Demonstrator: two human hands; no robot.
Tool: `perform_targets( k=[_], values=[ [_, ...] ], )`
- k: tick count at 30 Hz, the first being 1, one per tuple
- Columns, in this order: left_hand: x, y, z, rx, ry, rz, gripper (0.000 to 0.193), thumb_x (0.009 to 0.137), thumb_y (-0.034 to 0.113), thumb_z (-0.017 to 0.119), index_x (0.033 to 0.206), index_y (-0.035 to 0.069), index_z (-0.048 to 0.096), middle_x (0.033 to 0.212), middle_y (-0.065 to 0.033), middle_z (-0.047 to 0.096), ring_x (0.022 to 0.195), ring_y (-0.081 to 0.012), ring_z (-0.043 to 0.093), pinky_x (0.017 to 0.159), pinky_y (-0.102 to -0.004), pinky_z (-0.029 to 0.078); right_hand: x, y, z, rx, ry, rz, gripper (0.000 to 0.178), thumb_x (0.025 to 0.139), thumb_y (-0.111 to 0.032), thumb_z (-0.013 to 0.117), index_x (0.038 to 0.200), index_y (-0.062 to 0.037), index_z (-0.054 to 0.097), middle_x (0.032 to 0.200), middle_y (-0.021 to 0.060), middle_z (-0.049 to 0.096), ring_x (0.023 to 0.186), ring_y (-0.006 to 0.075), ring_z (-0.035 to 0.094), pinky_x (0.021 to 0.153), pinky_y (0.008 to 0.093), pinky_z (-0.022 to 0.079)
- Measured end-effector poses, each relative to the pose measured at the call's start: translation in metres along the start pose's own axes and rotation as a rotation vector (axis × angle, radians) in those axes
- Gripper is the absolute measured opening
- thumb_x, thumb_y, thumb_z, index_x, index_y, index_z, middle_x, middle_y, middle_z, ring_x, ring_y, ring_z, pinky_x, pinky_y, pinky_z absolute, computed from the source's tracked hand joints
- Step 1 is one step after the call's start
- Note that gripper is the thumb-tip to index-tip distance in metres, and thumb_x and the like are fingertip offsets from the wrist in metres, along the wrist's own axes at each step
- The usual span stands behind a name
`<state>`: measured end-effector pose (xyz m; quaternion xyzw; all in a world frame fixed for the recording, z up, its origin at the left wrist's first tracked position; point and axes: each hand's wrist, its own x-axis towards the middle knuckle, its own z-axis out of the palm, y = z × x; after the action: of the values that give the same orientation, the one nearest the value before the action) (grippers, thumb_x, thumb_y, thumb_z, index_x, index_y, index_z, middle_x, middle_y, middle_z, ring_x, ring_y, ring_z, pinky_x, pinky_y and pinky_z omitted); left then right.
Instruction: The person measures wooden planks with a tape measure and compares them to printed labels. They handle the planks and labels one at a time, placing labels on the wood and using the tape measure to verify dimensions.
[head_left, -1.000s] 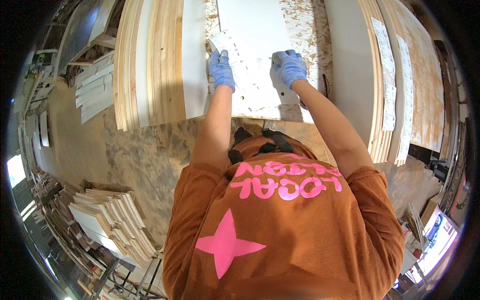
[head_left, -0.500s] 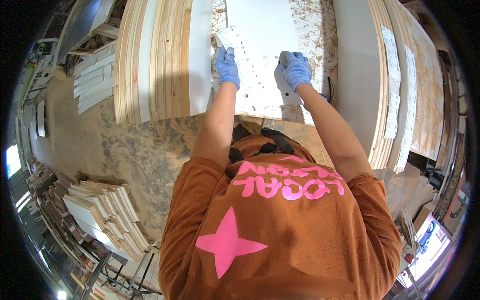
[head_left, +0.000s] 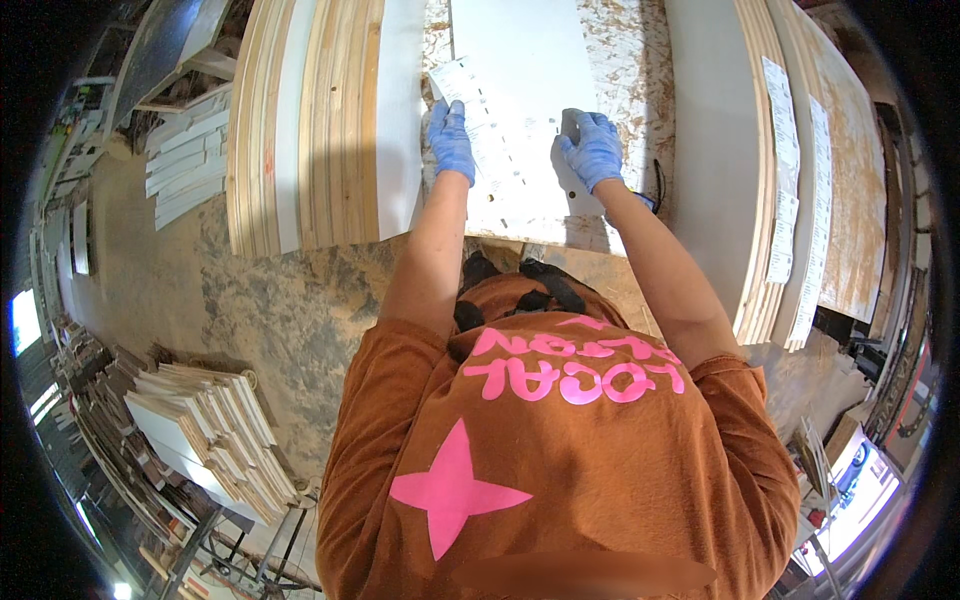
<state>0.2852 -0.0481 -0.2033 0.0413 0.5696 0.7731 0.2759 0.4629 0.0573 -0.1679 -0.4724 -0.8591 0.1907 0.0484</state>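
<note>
A long white panel (head_left: pixel 530 60) lies in front of me, pointing away from my body. A printed paper sheet (head_left: pixel 487 125) lies slanted across its left side, its far corner sticking out past the panel's edge. My left hand (head_left: pixel 451 140), in a blue glove, is closed at the sheet's left edge, thumb toward the paper. My right hand (head_left: pixel 593 148), also gloved in blue, curls at the panel's right edge; what lies under its fingers is hidden. Two small dark holes show in the panel's near end.
Stacked wooden boards (head_left: pixel 330 130) stand close on the left of the panel, and more boards with paper labels (head_left: pixel 780 170) on the right. A scuffed work surface (head_left: pixel 640 80) lies under the panel. White slats (head_left: pixel 188 160) and another board stack (head_left: pixel 205 430) sit farther left.
Both hands have come very slightly nearer to me. The sheet and the panel look almost the same in place.
</note>
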Motion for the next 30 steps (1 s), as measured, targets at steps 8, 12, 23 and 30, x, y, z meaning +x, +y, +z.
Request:
perform_targets(
  k=[8, 12, 23, 30],
  values=[
    [0.001, -0.006, -0.001, 0.072, -0.02, 0.032, 0.035, 0.091, 0.016, 0.055, 0.118, -0.004, 0.053, 0.113, -0.0099, 0.057, 0.097, -0.0183, 0.053, 0.086, -0.0289, 0.042, -0.001, -0.02, -0.009, -0.053, -0.078, 0.149, 0.047, 0.078, -0.027, 0.064, 0.123, -0.0187, 0.054, 0.119, 0.0118, 0.051, 0.11, 0.031, 0.049, 0.094, 0.0412, 0.043],
    [-0.001, -0.006, 0.001, 0.069, 0.016, 0.005, 0.037, 0.091, 0.018, 0.055, 0.12, -0.005, 0.052, 0.116, -0.0103, 0.056, 0.099, -0.0184, 0.052, 0.089, -0.0288, 0.041, -0.004, -0.028, -0.016, -0.107, -0.092, 0.128, 0.042, 0.078, -0.024, 0.063, 0.119, -0.0184, 0.057, 0.118, 0.0124, 0.052, 0.108, 0.0313, 0.05, 0.091, 0.0412, 0.045],
    [-0.005, -0.002, 0.004, 0.168, 0.014, -0.016, 0.044, 0.091, 0.02, 0.056, 0.125, -0.005, 0.048, 0.123, -0.0125, 0.053, 0.108, -0.0202, 0.05, 0.095, -0.0294, 0.039, -0.01, -0.025, -0.002, -0.033, 0.002, 0.061, 0.037, 0.077, -0.016, 0.061, 0.113, -0.0173, 0.06, 0.113, 0.0121, 0.055, 0.106, 0.0322, 0.05, 0.09, 0.0437, 0.042],
    [-0.005, -0.004, 0.001, 0.207, 0.0, 0.043, 0.044, 0.091, 0.02, 0.055, 0.126, -0.006, 0.046, 0.122, -0.0124, 0.054, 0.105, -0.0201, 0.051, 0.094, -0.0302, 0.04, -0.007, -0.031, -0.002, -0.053, -0.02, 0.114, 0.035, 0.076, -0.016, 0.061, 0.112, -0.0191, 0.061, 0.113, 0.0115, 0.055, 0.108, 0.0314, 0.05, 0.09, 0.0452, 0.04]
  ],
)
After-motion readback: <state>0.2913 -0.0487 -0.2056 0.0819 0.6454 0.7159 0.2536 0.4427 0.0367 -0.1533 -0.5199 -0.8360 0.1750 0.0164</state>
